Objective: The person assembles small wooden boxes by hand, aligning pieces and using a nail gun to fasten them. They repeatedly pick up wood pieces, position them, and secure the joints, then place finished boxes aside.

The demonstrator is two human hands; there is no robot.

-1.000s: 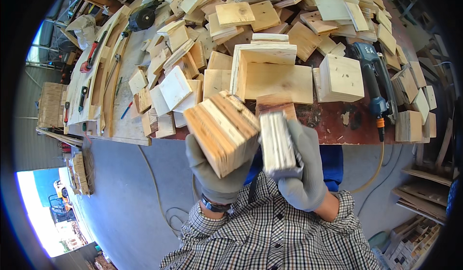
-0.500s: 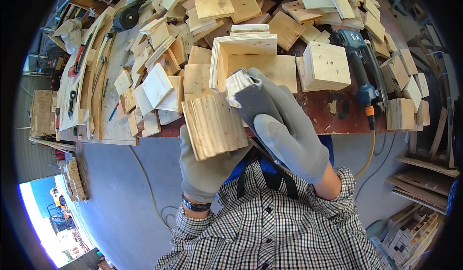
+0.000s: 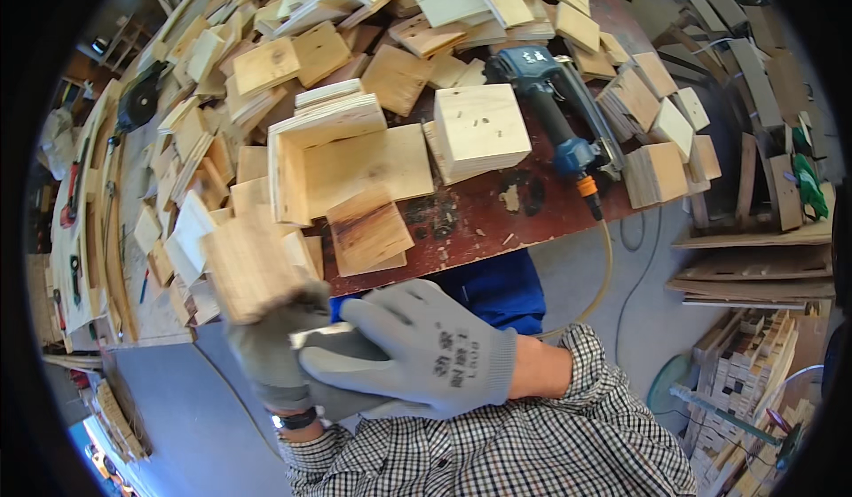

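Observation:
A pale wooden block (image 3: pixel 251 262), smeared by motion, is gripped in my gloved left hand (image 3: pixel 271 359) just off the table's front edge. My gloved right hand (image 3: pixel 435 346) is closed round a dark sanding block (image 3: pixel 353 347), whose pale end (image 3: pixel 312 334) pokes out beside my left hand. That end lies just below the wooden block. Whether it touches my left glove, I cannot tell. Beyond my hands, an open-sided box of plywood pieces (image 3: pixel 368 161) lies on the red tabletop (image 3: pixel 484 226), with loose square wooden pieces (image 3: pixel 366 231) at its near side.
Wood offcuts (image 3: pixel 293 62) are heaped across the back of the table. Right of a stack of square plywood pieces (image 3: pixel 482 129) lies a blue-and-black air nailer (image 3: pixel 555 106), its yellow hose (image 3: pixel 606 271) hanging over the edge. Hand tools (image 3: pixel 71 200) lie at the left.
The view has turned to the right. My right hand has brought the sanding block down and back, from above the wooden block to below it. The wooden block is now upright and blurred.

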